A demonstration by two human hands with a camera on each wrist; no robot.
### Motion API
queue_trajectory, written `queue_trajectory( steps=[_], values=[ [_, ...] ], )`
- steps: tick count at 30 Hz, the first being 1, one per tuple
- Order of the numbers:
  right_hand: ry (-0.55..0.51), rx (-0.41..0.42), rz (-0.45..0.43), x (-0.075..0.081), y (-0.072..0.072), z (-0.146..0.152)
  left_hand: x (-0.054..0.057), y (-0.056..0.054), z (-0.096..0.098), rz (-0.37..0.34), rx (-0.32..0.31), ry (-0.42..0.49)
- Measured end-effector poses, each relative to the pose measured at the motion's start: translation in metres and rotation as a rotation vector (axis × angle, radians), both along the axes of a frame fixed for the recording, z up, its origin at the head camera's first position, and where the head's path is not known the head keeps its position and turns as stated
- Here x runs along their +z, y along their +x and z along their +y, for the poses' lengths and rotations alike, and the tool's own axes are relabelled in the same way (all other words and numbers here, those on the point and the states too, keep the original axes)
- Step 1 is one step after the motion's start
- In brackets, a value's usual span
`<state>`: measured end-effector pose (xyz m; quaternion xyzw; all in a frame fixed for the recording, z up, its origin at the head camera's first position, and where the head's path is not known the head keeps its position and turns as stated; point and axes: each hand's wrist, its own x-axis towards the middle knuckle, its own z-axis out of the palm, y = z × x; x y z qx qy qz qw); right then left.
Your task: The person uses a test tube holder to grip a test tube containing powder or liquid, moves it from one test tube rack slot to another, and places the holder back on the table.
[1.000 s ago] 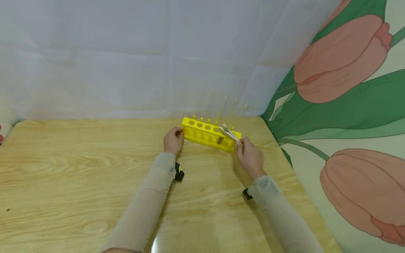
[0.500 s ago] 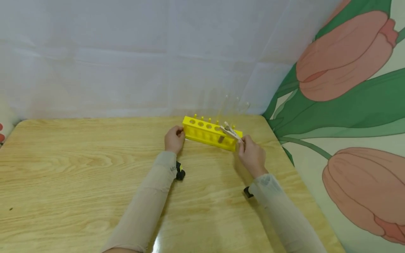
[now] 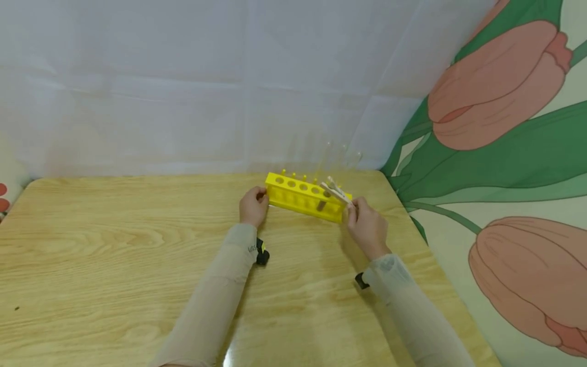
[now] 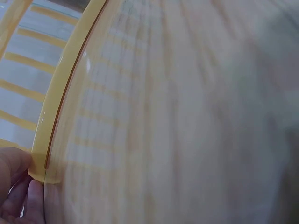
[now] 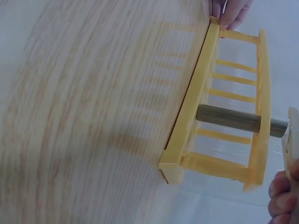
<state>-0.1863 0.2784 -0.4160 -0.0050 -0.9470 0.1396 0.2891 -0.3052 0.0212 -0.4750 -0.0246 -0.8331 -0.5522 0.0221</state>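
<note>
A yellow test tube rack (image 3: 302, 210) stands on the wooden table, with a row of round holes along its top. My left hand (image 3: 252, 206) pinches its left end between thumb and fingers, low at the base in the left wrist view. In my right hand (image 3: 369, 227) is a wooden test tube clamp (image 3: 339, 192), gripped by its rear end. The clamp's front end meets the top of a dark olive test tube (image 5: 229, 116). That tube passes through a hole near the rack's right end, its lower end close to the rack's base in the right wrist view.
Several clear test tubes (image 3: 344, 158) stand upside down on pegs at the rack's back right. Behind the table hangs a white sheet (image 3: 160, 102). A tulip-patterned wall (image 3: 495, 92) borders the right edge. A small dark speck (image 3: 17, 308) lies at the left.
The clamp has risen slightly relative to the rack and shifted a little right with my right hand, so another rack hole shows below it. My left hand keeps its place on the rack.
</note>
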Motion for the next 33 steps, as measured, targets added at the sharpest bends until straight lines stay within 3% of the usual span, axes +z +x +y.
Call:
queue_trajectory(
  steps=[11,18,33],
  values=[
    [-0.027,-0.006,0.002,0.010,0.001,0.004,-0.003,0.002,0.001,-0.028,-0.004,0.009],
    [-0.011,0.003,0.048,0.017,0.000,0.004,-0.005,0.000,0.000,0.013,0.009,-0.006],
    [-0.036,0.018,0.024,0.035,-0.003,0.004,-0.002,0.002,0.000,0.017,0.006,-0.001]
  ],
)
